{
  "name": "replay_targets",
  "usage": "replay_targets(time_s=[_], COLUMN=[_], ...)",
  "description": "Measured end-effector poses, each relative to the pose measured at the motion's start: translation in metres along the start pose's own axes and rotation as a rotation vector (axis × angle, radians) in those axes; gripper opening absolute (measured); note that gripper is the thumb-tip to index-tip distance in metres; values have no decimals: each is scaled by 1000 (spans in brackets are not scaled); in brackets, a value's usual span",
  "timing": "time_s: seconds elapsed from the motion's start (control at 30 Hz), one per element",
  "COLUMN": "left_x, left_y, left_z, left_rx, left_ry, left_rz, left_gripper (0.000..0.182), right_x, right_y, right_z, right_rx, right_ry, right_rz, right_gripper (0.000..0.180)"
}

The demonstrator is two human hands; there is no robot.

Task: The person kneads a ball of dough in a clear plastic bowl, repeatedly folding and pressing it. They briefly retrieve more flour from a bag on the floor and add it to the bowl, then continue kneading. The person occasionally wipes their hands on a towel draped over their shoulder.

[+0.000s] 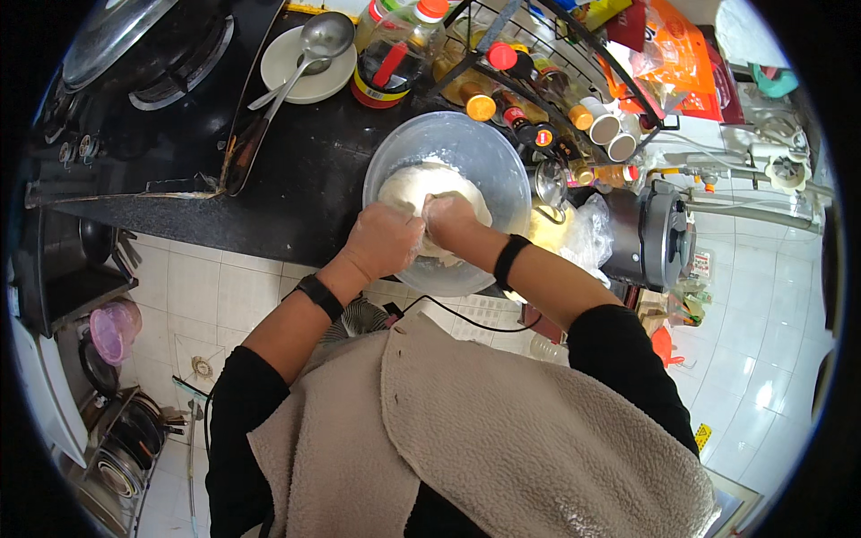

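Note:
A pale mass of dough lies in a wide translucent plastic bowl, with loose flour on the wall behind it. My left hand is curled over the near left part of the dough. Right beside it, my right hand grips the dough near its middle, knuckles close to the left hand. The fingertips of both hands are hidden in or behind the dough. Flour dusts the skin of both hands. The bowl stands at the front edge of a black countertop.
Left of the bowl are a white dish with a metal ladle and a gas stove. Behind stand a red-capped jar and a wire rack with several bottles. A clear plastic bag and an electric cooker are at right.

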State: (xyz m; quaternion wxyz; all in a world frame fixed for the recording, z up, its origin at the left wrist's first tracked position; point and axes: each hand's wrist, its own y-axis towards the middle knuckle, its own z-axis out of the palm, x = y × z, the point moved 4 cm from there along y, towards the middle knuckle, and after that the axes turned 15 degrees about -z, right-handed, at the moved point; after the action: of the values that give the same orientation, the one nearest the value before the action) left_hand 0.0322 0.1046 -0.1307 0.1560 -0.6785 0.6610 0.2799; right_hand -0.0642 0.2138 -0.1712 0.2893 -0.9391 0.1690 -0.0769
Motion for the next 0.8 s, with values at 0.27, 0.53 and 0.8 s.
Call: replay_targets(time_s=[0.27,0.53,0.8], left_x=[-6,-10,-18], left_y=[0,-9,-16], left_z=[-8,0,0], left_rx=[-47,-95,-66], left_ry=[6,-16,3], left_rz=[80,34,73], left_gripper=[10,15,14], right_x=[2,-60,-81], right_y=[-13,-83,-46], right_z=[0,9,31], right_rx=[-6,-348,-200], right_ry=[133,639,709], right_rz=[106,479,393], right_gripper=[30,50,59])
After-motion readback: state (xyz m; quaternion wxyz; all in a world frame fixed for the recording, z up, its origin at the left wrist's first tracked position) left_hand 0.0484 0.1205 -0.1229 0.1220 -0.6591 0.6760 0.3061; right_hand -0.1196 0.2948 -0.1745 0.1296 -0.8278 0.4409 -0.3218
